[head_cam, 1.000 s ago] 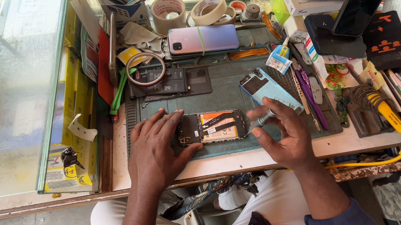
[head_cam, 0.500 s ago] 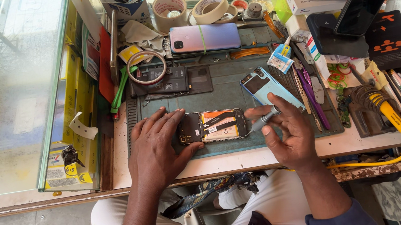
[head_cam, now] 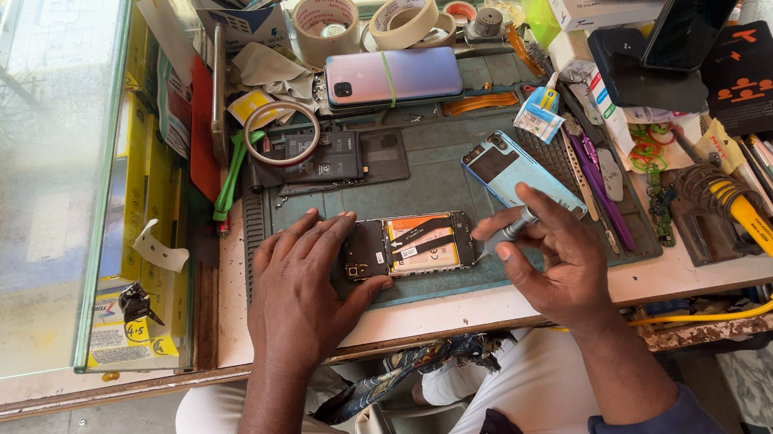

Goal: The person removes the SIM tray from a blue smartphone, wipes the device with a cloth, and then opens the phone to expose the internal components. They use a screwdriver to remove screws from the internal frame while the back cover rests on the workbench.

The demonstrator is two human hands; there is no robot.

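L hand (head_cam: 302,285): flat, palm down, fingers spread apart, pressing on the left end of the opened phone (head_cam: 409,245); nothing gripped, just pins it
R hand (head_cam: 556,261): fingers closed together round a thin grey tool (head_cam: 505,233), prob a small screwdriver; tip points at the phone's right end, just off the L fingertips' far side
Opened phone: lies flat betw the two hands on the green work mat (head_cam: 440,177), back off, board + orange/yellow insides showing w/ black flex strips across
Above L hand: black battery (head_cam: 326,154) w/ a tape ring (head_cam: 282,132) lying partly on it; further up, a whole phone, pink-blue back (head_cam: 395,75), and two tape rolls (head_cam: 326,22)
Above R hand: pale blue back cover (head_cam: 517,171), just beside the knuckles; glue tube (head_cam: 540,114) beyond it; purple pry tools (head_cam: 593,159) to the outer side
Far R of R hand: yellow cable (head_cam: 762,237) curling off the bench edge
Risk (my view): tool tip could slip off a screw and gouge the flex strips, if pressed at a slant. L palm only holds one end, so phone may pivot under a push. Loose screws could roll off the mat into the clutter
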